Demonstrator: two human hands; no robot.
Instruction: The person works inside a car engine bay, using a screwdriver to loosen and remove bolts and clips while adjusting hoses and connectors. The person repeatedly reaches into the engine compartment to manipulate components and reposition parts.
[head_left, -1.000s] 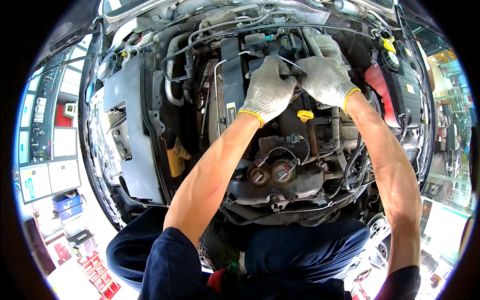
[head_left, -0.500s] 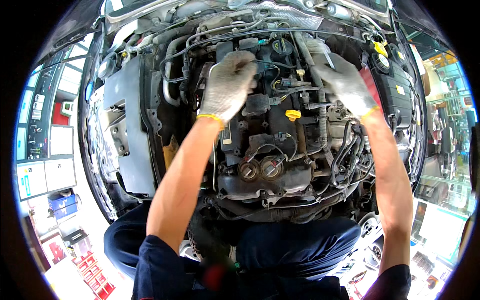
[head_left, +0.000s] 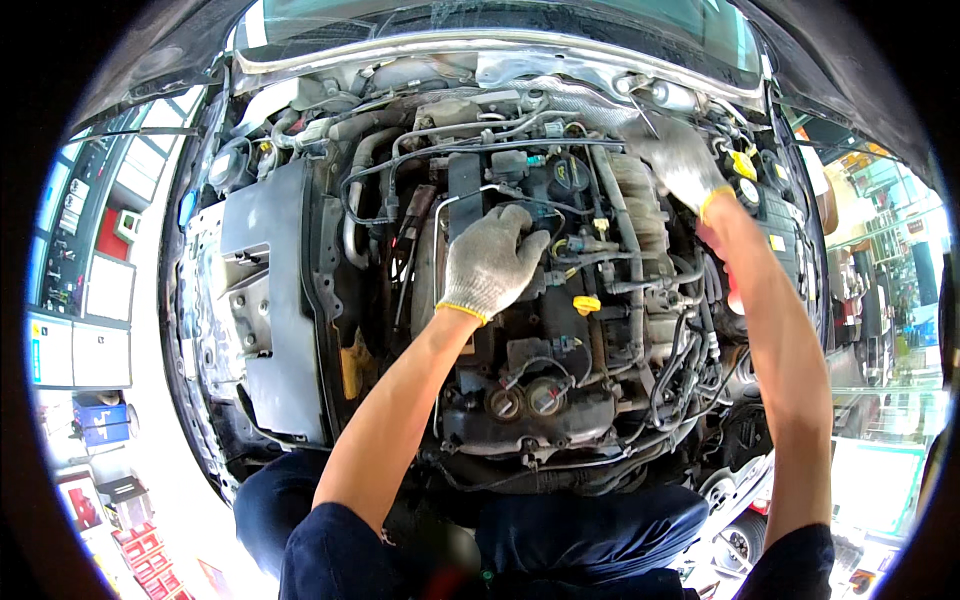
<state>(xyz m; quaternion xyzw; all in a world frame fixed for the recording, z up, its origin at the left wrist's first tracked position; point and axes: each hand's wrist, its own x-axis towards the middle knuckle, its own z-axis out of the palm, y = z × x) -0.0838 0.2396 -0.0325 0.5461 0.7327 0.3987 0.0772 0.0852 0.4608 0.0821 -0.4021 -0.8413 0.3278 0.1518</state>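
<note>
My left hand (head_left: 490, 262), in a grey knit glove with a yellow cuff, lies over the middle of the engine (head_left: 530, 425). Its fingers curl down beside a black ignition coil and its wiring; what they grip is hidden. Close by are a black oil filler cap (head_left: 571, 174) and a yellow dipstick handle (head_left: 586, 304). My right hand (head_left: 680, 162), gloved alike and smeared by motion, is over the far right of the engine. From its closed fingers sticks a thin, dark, rod-like tool (head_left: 646, 118), its kind unclear.
A black plastic cover (head_left: 285, 220) flanks the engine on the left. Hoses and a black box (head_left: 771, 215) lie on the right. Beyond is the windshield (head_left: 500, 22). My knees (head_left: 600, 525) are at the front edge. A blue box (head_left: 102, 422) and red racks (head_left: 150, 555) stand lower left.
The view has shifted, so the engine sits lower in it. My right hand has moved farther toward the windshield with the thin tool. My left hand has come slightly nearer and to the right.
</note>
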